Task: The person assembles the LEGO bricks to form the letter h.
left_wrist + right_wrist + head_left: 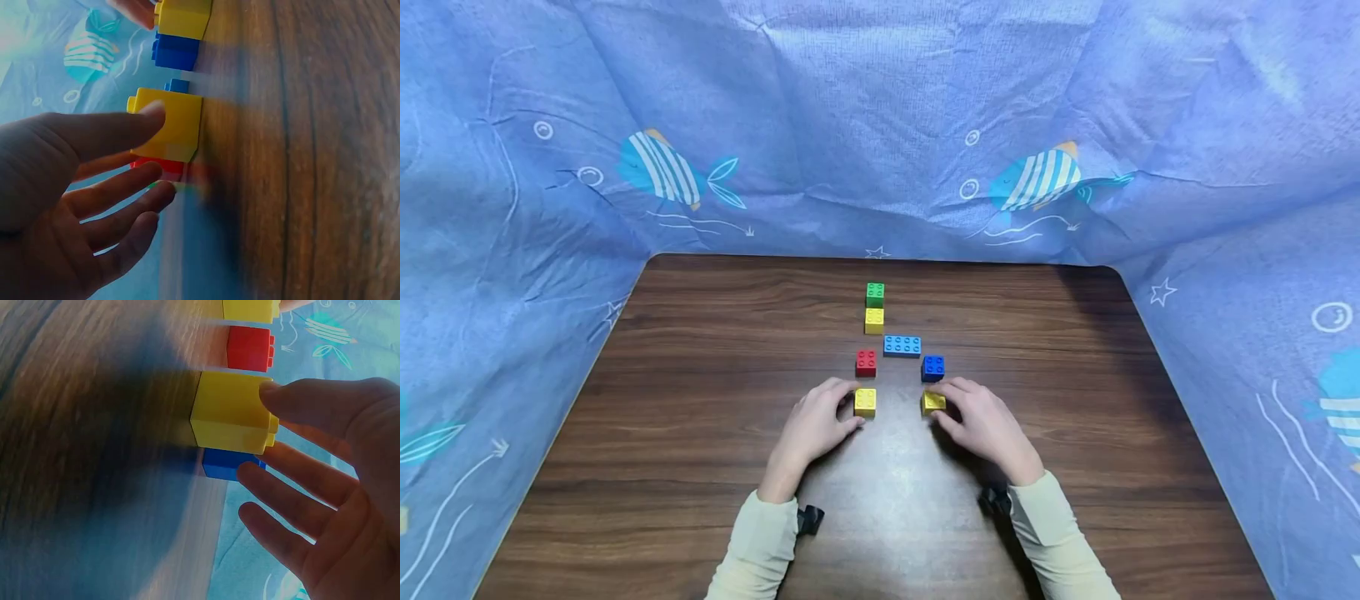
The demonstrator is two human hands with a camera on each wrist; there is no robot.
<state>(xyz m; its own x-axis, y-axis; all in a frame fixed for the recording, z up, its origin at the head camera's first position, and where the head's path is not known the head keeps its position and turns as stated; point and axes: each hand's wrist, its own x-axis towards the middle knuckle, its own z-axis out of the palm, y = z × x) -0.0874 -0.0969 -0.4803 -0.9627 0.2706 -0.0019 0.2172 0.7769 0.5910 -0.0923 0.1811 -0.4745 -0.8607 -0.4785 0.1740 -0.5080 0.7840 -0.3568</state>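
Behind the work, a blue fish-print cloth [880, 125] hangs beyond the dark wooden table [662, 500], where all your bricks lie. Your left hand [820, 421] has thumb and index curled about the left yellow brick [865, 402], its other fingers loosely spread; your right hand [988, 421] pinches the right yellow brick [932, 404] from its near and far sides. How firmly either presses, I cannot tell. Farther out lies the long light-blue brick [902, 346], then the small ones: the red brick [866, 363] just beyond your left yellow, the dark-blue brick [933, 368] just beyond your right, and the far yellow brick [874, 322] with the green brick [875, 294] right behind it. To handle this pair well, I'd pinch lightly, squarely across the sides, and move both hands evenly. Mind your fingertips on the far sides: they could nudge the red or dark-blue brick.
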